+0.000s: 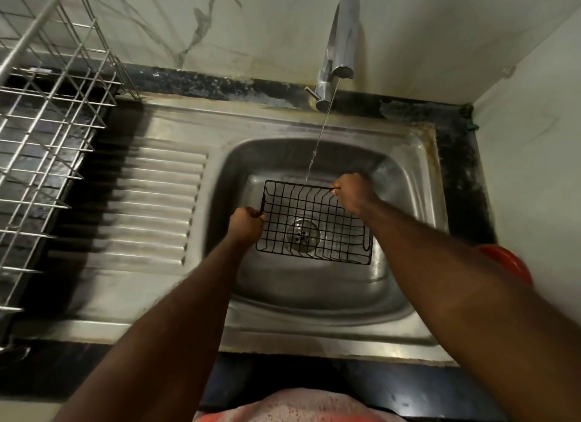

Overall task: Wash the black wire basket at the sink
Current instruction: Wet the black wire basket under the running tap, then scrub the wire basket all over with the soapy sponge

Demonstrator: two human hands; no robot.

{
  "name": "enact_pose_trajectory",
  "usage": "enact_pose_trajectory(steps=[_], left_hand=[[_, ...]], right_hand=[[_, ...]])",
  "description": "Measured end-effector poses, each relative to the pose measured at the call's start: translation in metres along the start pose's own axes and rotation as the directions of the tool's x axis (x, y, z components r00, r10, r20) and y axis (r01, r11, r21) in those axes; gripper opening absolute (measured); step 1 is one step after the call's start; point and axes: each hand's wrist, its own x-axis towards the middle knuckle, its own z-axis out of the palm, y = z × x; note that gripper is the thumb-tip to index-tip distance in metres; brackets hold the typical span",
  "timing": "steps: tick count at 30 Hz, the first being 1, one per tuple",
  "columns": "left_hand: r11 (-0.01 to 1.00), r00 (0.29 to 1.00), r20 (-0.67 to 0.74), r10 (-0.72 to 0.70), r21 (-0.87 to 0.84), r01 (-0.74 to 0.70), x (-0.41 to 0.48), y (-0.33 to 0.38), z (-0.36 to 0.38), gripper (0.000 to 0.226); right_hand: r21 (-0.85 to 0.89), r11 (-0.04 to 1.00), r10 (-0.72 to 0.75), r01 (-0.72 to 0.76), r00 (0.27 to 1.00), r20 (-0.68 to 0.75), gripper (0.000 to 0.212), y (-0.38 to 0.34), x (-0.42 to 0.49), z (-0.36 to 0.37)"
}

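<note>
— Status? Black rectangular wire basket (314, 223) sits over the steel sink (405, 176) drain; left hand (245, 223) and right hand (353, 192) clench its rim.
— Rinsing: thin water stream (317, 142) hits far edge. No scrubbing evident.

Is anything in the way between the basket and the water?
No, nothing visible. The left hand and right hand grip the basket in the sink, and the water from the tap falls freely to its far edge.
</note>
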Motion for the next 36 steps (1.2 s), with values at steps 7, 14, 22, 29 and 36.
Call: enact_pose_trajectory(steps=[7, 14, 22, 29, 36], left_hand=[[1.000, 1.000, 0.004, -0.030, 0.002, 0.030, 0.007, -0.009, 0.001, 0.017], [0.997, 0.995, 0.067, -0.079, 0.019, 0.078, 0.007, -0.005, -0.001, 0.011], [0.975, 0.997, 0.033, -0.065, 0.217, 0.056, -0.010, 0.006, -0.006, 0.024], [0.944, 0.944, -0.103, 0.313, 0.142, -0.298, -0.059, 0.059, 0.004, 0.010], [0.872, 0.876, 0.195, 0.441, 0.137, -0.469, -0.112, 0.099, 0.063, 0.019]], right_hand=[[0.009, 1.000, 0.025, -0.025, 1.000, 0.000, 0.012, -0.003, 0.004, 0.007], [0.000, 1.000, 0.027, -0.027, 0.999, 0.019, 0.014, 0.000, -0.001, 0.013], [0.091, 0.995, 0.035, -0.037, 0.999, 0.030, 0.021, -0.004, -0.016, 0.005], [0.502, 0.862, 0.244, -0.073, 0.927, -0.284, 0.014, -0.029, -0.091, -0.044], [0.560, 0.823, 0.176, -0.094, 0.980, -0.094, 0.028, -0.010, -0.162, -0.051]])
